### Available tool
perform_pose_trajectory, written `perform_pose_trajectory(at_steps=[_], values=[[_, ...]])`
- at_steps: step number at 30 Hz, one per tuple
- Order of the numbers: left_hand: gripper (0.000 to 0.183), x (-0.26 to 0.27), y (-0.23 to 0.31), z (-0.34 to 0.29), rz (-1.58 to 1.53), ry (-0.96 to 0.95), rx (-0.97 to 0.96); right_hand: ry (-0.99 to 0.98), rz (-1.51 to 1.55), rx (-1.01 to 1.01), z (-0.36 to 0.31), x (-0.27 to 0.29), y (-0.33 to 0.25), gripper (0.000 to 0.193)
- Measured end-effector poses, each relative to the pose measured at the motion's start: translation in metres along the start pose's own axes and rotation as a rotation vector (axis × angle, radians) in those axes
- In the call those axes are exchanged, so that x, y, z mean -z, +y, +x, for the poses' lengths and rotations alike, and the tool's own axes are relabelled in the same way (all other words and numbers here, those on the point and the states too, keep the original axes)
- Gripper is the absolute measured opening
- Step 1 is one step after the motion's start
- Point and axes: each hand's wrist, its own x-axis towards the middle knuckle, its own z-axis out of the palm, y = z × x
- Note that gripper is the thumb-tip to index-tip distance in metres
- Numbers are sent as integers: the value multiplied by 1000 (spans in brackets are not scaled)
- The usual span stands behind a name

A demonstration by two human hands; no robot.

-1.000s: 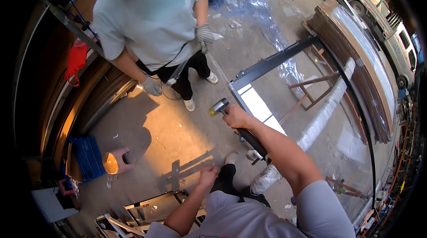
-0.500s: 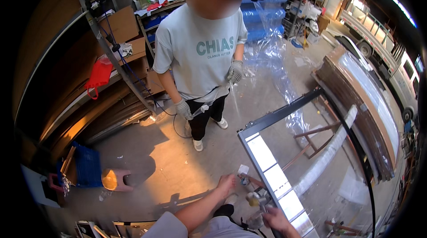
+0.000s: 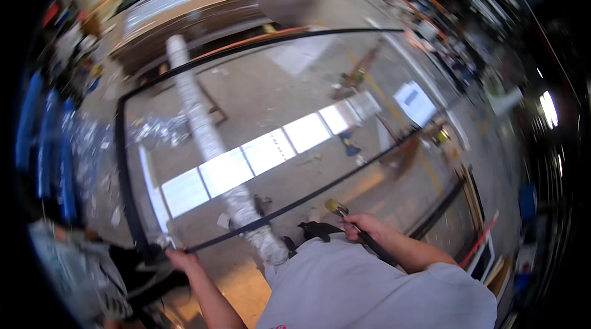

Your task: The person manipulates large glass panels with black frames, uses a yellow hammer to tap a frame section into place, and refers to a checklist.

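Note:
A large dark rectangular frame (image 3: pixel 240 230) lies in front of me, apparently with a glass pane that carries a row of bright white reflections (image 3: pixel 265 149). At its near left corner is my left hand (image 3: pixel 183 260), fingers closed; what they pinch is too blurred to make out. My right hand (image 3: pixel 364 228) is closed round the dark handle of a mallet (image 3: pixel 336 207) with a yellowish head, held close to my body beside the frame's near edge.
Under the frame runs a long plastic-wrapped roll (image 3: pixel 206 126). White paper (image 3: pixel 414 103) lies toward the frame's right end. Another person's sleeve (image 3: pixel 55 261) shows at lower left. Wrapped boards (image 3: pixel 184 18) are stacked beyond the frame; blue bottles (image 3: pixel 46 144) stand far left.
My view has swung right, so the frame now stretches across the middle. My left hand has come to the frame's corner. The mallet in my right hand is now clear of the frame.

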Motion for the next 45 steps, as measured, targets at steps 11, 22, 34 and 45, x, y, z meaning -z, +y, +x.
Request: perform_pose_trajectory(at_steps=[11, 22, 34, 45], values=[[39, 20, 15, 70, 155, -143, -79, 301, 1215, 668, 46, 82, -91, 5], [30, 49, -18, -117, 563, 9, -751, 403, 1255, 657, 26, 233, -207, 7], [16, -150, -264, -538, 987, -947, -544, 455, 1050, 711, 1, 380, -330, 6], [27, -326, -510, -696, 1262, -1655, -1144, 457, 774, 713, -43, 487, -382, 7]])
